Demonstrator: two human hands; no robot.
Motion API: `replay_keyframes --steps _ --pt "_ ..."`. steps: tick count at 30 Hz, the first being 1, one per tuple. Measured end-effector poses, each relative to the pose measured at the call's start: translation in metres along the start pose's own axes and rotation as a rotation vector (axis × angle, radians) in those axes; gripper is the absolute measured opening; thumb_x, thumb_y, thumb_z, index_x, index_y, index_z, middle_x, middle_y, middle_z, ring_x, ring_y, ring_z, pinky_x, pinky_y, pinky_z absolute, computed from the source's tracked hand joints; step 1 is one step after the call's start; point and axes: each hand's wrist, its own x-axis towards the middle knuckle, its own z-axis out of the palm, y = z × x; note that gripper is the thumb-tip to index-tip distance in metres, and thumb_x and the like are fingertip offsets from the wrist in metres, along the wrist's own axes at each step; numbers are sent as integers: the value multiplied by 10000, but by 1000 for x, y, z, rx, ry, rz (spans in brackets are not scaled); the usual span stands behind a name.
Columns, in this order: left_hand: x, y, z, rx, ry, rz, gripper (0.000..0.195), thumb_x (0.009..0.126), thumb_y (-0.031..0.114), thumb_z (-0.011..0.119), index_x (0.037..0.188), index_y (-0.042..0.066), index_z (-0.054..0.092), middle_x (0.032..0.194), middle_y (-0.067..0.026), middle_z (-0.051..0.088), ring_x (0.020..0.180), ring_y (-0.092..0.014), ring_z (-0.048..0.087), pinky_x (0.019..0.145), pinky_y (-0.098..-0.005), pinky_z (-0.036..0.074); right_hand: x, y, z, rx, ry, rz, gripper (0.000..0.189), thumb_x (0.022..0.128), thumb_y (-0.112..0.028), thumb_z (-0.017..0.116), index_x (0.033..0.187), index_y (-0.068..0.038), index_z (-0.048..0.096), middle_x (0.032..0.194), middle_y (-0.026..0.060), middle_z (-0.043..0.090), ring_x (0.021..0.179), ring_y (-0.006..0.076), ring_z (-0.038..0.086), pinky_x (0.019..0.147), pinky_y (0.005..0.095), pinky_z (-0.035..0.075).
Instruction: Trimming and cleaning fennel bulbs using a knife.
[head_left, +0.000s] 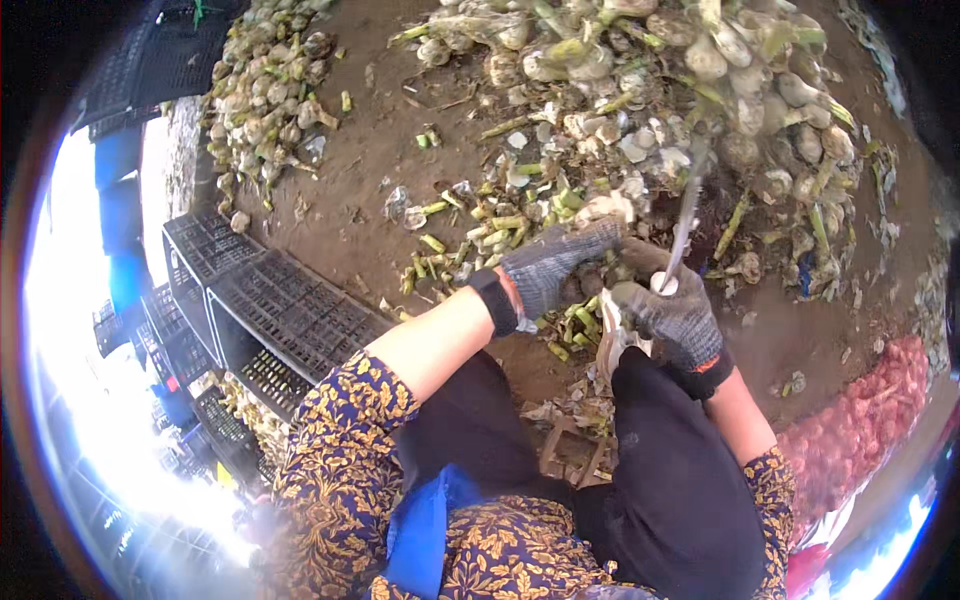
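Both hands wear grey knitted work gloves. My right hand (671, 311) is closed around the pale handle of a knife (685, 217), whose long, narrow blade points up and away. My left hand (566, 262) reaches across close to it, its fingers near a pale garlic bulb (606, 208); whether they grip anything is hidden. Beyond the hands lies a heap of garlic bulbs with stalks (739, 75). Short green cut stalk pieces (495, 232) and papery skins are scattered on the earthen floor around and below the left hand.
A second pile of garlic (262, 97) lies at the far left. Black plastic crates (300, 311) stand left of my arm, with more crates behind. A red mesh sack of bulbs (855, 431) lies at the right. A shoe (613, 337) is just below my right hand.
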Motion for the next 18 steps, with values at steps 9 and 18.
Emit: replay_keyframes --steps 9,18 --pt "2 7 -2 147 16 513 739 693 86 801 1297 76 377 1142 -52 571 1018 -132 564 907 -285 475 4 10 -25 -617 296 -77 279 749 -261 713 808 -17 591 693 148 624 644 276 629 606 356 498" --pt "33 -31 -54 -46 -403 339 447 912 153 515 1320 39 375 1243 -122 494 1130 -212 508 973 -324 438 1 -21 -18 -940 28 -175 300 634 -295 708 782 -45 635 728 168 621 724 339 629 661 409 505"
